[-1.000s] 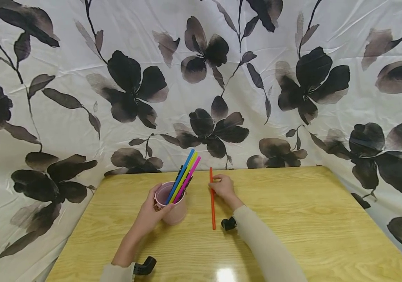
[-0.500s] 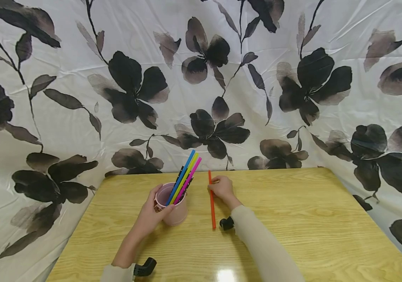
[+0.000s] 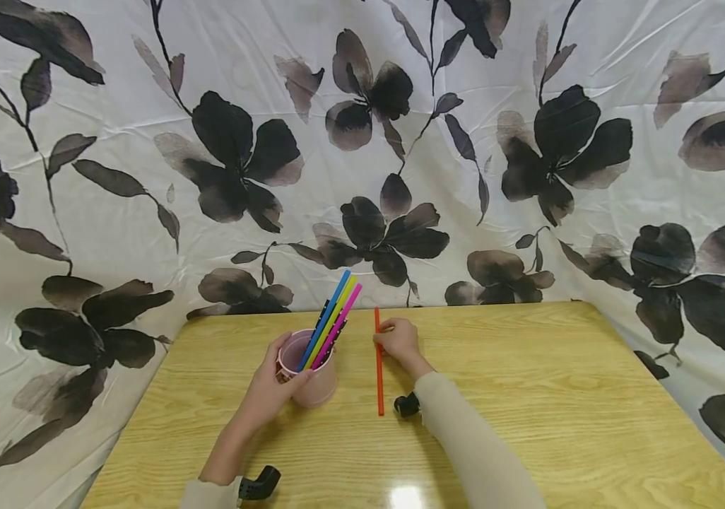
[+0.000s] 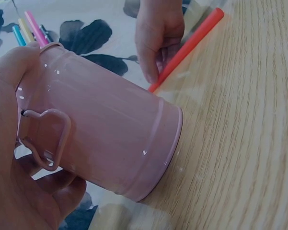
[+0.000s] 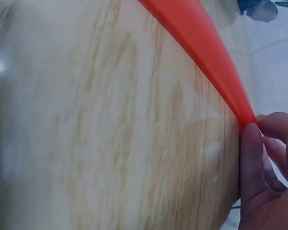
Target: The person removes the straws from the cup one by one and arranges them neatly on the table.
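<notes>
A pink metal cup with a small wire loop on its side is gripped near the rim by my left hand. In the left wrist view it leans, its base close over the table. Blue, yellow and pink sticks stand slanted in it, along with black ones with white dots. To the right, my right hand pinches a long thin red stick between thumb and fingers near its far end. The stick lies roughly front to back along the table.
The light wooden table reaches back to a white cloth with dark flowers. Black wrist-worn devices show at the left cuff and the right cuff. Light glares on the table's front.
My right hand has shifted slightly left with the red stick, whose near end has also swung a little left. The left hand and the cup stay almost in place.
</notes>
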`<action>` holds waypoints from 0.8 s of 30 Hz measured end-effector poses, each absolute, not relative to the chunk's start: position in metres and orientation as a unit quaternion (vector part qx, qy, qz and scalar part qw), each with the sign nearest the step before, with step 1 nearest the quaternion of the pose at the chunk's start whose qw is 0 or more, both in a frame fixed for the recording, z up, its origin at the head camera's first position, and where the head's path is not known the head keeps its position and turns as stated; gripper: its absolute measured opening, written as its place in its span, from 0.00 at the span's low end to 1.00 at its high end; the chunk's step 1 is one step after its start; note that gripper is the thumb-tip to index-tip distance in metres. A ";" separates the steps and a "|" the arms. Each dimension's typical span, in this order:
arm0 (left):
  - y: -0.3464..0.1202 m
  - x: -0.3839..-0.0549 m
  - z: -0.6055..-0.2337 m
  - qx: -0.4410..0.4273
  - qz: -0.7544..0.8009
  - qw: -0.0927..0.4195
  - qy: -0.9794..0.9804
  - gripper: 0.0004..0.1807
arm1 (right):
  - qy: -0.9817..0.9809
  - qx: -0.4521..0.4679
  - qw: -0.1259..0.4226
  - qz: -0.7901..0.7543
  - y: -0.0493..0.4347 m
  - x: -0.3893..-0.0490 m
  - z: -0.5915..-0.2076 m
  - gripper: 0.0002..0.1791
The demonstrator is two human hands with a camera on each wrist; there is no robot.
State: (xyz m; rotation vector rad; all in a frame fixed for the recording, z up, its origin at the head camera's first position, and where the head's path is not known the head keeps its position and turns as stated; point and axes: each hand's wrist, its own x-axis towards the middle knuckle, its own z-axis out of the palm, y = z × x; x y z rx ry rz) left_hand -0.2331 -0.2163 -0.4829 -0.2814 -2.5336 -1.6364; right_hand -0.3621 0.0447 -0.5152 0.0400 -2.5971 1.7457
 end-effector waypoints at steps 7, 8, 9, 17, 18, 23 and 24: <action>-0.217 -0.233 -0.486 -0.086 -0.539 0.057 -0.836 0.47 | -0.830 0.013 0.005 0.558 0.044 -0.362 -0.516 0.10; -0.217 -0.233 -0.487 -0.086 -0.539 0.059 -0.836 0.47 | -0.829 0.014 0.003 0.559 0.044 -0.362 -0.516 0.10; -0.217 -0.232 -0.487 -0.085 -0.540 0.060 -0.835 0.47 | -0.829 0.014 0.003 0.560 0.044 -0.362 -0.517 0.10; -0.212 -0.225 -0.468 -0.087 -0.546 0.041 -0.832 0.47 | -0.830 0.016 0.020 0.557 0.045 -0.363 -0.519 0.05; -0.211 -0.223 -0.464 -0.089 -0.547 0.039 -0.832 0.47 | -0.830 0.015 0.022 0.557 0.045 -0.362 -0.519 0.05; -0.214 -0.227 -0.470 -0.091 -0.546 0.041 -0.832 0.48 | -0.823 0.013 0.024 0.567 0.044 -0.361 -0.517 0.06; -0.215 -0.230 -0.475 -0.092 -0.547 0.044 -0.831 0.48 | -0.821 0.011 0.024 0.571 0.044 -0.362 -0.517 0.07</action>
